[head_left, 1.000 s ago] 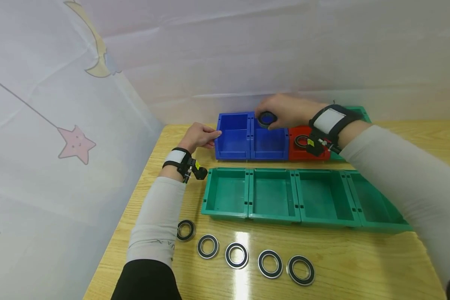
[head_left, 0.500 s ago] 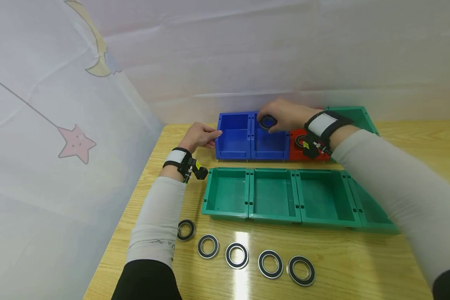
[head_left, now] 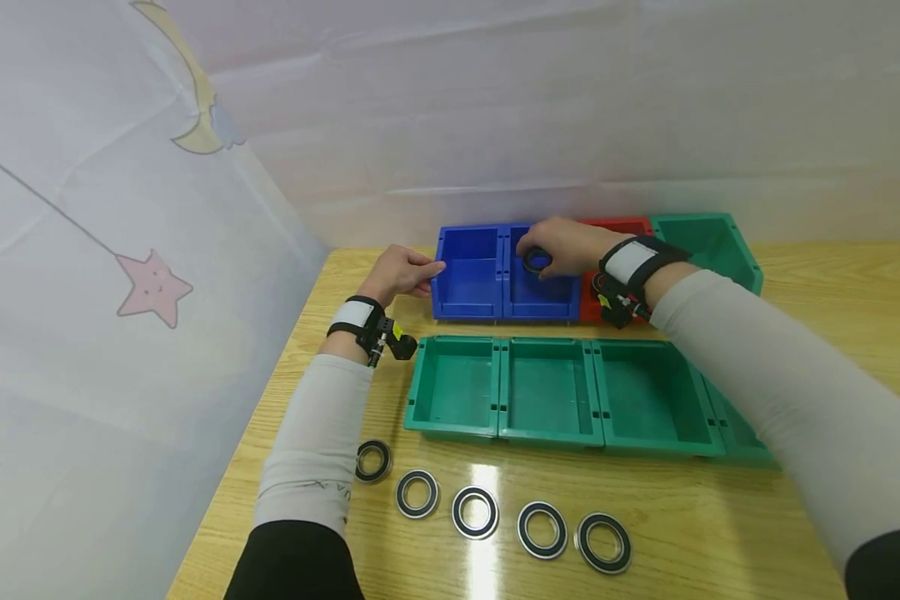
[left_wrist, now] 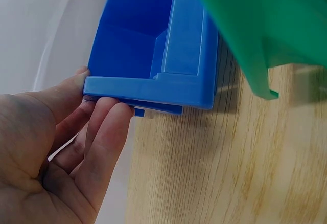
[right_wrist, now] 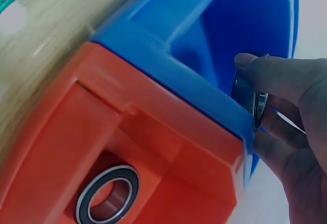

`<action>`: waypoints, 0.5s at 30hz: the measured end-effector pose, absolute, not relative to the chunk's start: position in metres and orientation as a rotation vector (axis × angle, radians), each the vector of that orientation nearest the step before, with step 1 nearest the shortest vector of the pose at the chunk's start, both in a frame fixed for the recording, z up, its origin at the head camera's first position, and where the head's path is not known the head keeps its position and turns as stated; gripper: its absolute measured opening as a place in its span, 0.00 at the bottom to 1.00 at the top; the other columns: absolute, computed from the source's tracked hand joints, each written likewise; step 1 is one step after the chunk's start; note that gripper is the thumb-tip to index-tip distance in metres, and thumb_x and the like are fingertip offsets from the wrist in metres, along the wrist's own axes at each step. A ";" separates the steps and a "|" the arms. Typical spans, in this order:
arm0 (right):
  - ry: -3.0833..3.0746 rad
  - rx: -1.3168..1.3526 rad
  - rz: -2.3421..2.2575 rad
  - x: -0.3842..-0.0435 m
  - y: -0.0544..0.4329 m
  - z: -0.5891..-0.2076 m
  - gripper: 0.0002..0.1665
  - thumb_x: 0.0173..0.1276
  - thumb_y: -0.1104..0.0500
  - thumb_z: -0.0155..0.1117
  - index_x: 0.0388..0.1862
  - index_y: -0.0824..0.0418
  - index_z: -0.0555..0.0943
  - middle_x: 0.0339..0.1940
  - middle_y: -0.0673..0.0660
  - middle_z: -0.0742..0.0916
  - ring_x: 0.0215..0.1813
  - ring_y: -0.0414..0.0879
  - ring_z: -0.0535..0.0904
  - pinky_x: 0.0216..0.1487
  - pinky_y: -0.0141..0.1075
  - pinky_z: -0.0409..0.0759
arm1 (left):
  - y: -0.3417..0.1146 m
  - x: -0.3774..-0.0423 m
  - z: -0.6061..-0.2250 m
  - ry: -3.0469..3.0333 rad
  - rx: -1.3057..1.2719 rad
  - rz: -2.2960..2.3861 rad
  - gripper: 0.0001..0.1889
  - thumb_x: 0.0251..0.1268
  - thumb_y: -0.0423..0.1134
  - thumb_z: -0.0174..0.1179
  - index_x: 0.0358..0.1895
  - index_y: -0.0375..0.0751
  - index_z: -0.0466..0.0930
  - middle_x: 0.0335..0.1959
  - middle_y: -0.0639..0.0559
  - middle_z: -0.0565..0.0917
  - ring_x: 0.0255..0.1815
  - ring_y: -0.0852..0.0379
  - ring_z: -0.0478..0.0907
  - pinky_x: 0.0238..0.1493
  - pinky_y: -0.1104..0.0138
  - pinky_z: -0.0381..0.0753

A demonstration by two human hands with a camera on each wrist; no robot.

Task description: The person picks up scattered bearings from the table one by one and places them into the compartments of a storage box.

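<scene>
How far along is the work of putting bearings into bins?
Done, it seems: one bearing lies in the red bin. In hand: the right hand holds another bearing at the adjoining blue bin; the left hand grips the other blue bin. Probably remaining: five bearings in a row on the table.

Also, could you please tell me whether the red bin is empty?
It is not empty: the right wrist view shows a ring inside the red bin.
</scene>
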State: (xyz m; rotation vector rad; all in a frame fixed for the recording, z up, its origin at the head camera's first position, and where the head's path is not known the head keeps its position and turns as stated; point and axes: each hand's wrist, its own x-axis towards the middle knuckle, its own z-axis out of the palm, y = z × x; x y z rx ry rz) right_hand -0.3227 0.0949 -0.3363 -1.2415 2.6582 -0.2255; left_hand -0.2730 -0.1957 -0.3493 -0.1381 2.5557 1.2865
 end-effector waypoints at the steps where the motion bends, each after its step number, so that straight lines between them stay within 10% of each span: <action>1: 2.655 -1.238 -0.223 -0.323 0.094 -0.338 0.28 0.59 0.63 0.74 0.59 0.65 0.80 0.58 0.64 0.84 0.62 0.59 0.78 0.64 0.54 0.77 | -0.196 -0.273 -0.350 2.556 -0.139 1.285 0.22 0.70 0.47 0.61 0.60 0.37 0.81 0.46 0.39 0.86 0.28 0.60 0.84 0.51 0.55 0.87; 15: 2.641 -1.164 -0.184 -0.318 0.083 -0.350 0.27 0.59 0.62 0.74 0.59 0.63 0.80 0.58 0.61 0.84 0.63 0.57 0.77 0.67 0.54 0.75 | -0.197 -0.273 -0.351 2.580 -0.106 1.266 0.22 0.70 0.47 0.61 0.60 0.37 0.81 0.48 0.38 0.85 0.31 0.58 0.85 0.50 0.56 0.87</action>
